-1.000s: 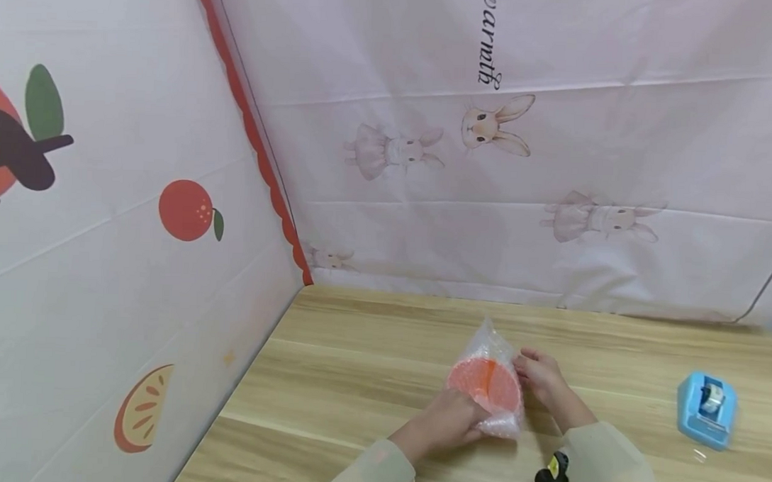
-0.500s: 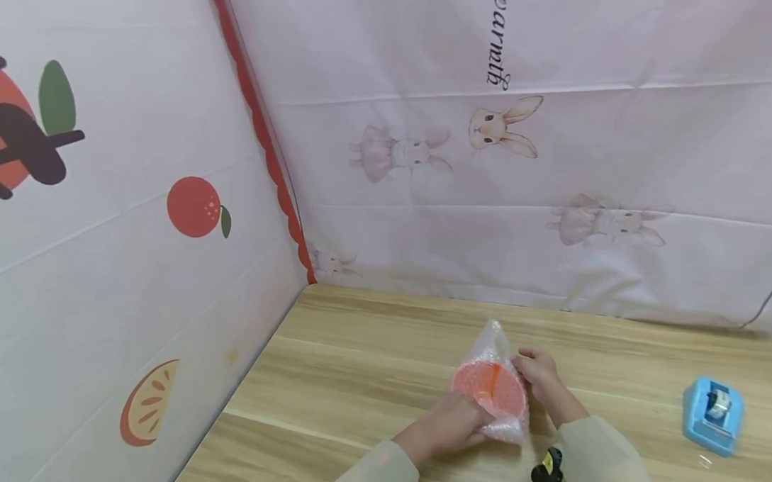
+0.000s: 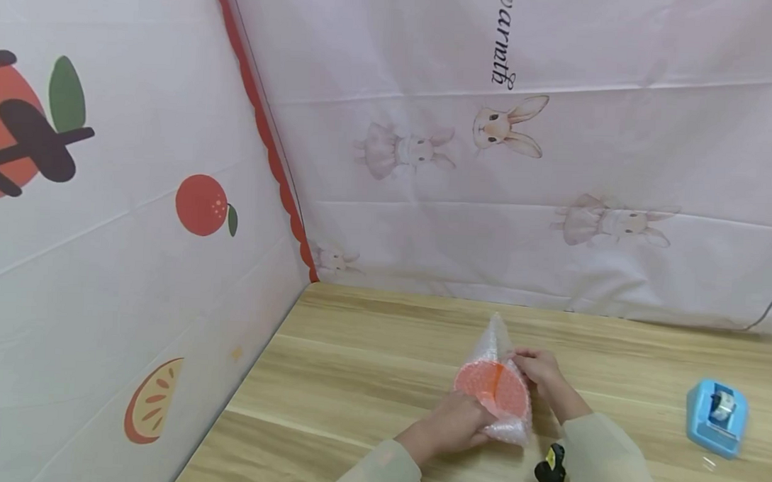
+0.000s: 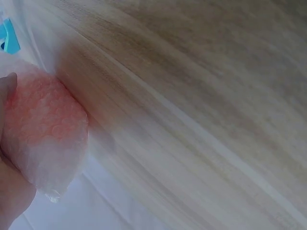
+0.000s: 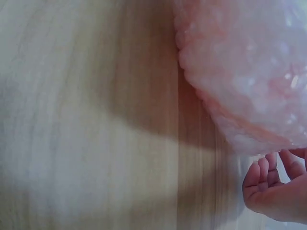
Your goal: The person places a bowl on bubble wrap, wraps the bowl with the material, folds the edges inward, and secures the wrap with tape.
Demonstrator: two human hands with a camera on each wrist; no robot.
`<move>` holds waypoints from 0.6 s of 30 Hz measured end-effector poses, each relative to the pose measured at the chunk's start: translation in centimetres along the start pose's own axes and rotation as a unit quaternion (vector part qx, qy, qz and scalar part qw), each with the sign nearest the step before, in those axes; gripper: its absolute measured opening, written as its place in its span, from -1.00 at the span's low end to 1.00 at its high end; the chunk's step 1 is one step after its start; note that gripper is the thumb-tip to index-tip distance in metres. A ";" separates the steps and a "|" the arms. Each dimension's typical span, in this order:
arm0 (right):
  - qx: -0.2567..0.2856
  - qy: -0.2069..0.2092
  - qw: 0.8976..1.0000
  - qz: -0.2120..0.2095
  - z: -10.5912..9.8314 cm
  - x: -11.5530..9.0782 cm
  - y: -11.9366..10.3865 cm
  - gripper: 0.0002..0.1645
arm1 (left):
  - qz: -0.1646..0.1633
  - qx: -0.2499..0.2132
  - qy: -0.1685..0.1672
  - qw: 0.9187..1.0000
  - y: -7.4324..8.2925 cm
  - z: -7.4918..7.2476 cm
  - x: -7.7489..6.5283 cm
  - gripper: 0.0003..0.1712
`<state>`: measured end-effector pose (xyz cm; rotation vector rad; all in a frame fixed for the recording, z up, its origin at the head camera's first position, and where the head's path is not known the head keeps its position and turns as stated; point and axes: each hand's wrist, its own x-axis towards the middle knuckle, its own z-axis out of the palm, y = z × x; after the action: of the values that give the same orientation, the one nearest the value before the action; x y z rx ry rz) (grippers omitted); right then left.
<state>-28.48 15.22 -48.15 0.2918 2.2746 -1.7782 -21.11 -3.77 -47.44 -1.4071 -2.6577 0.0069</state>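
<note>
A round coral-red object [image 3: 477,377] with an orange strip across it lies inside clear bubble wrap [image 3: 496,337]. The wrap comes to a point on the far side and folds over at the near side. My left hand [image 3: 455,422] grips the near left edge of the bundle, its fingertips overlapping the near fold. In the left wrist view, the left thumb [image 4: 9,86] lies over the wrapped side. My right hand [image 3: 540,370] pinches the wrap at the far right edge. Its curled fingers [image 5: 261,175] show just beneath the wrap's edge in the right wrist view.
A blue tape dispenser [image 3: 717,417] stands at the right, with a small clear strip [image 3: 709,463] beside it. A small black and yellow tool [image 3: 551,468] lies next to the right sleeve. Printed cloth walls [image 3: 399,234] border the wooden table [image 3: 343,381].
The right fingers have closed in on the wrap's far right edge. My left hand keeps its hold. The whole head view has shifted slightly.
</note>
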 end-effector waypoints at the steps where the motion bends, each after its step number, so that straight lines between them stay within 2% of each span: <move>1: 0.001 0.006 1.000 -0.001 0.0 0.0 0.1 -0.54 | 0.001 0.001 -0.001 1.000 0.0 0.0 0.0 -0.84; 7: 0.026 0.003 0.999 -0.030 -0.2 0.3 0.5 -0.63 | 0.007 0.011 0.002 1.000 0.0 -0.2 0.0 -0.84; 13: 0.088 -0.028 0.995 -0.043 -0.2 0.5 0.0 -0.43 | 0.012 0.013 0.009 1.000 0.0 -0.2 0.0 -0.86; 18: 0.065 -0.031 0.996 -0.062 -0.1 0.2 -0.8 -0.33 | 0.012 0.004 0.007 1.000 0.0 -0.2 0.0 -0.88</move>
<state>-28.94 15.13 -47.50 0.1200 2.1817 -1.9717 -21.14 -3.76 -47.23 -1.4313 -2.6271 0.0112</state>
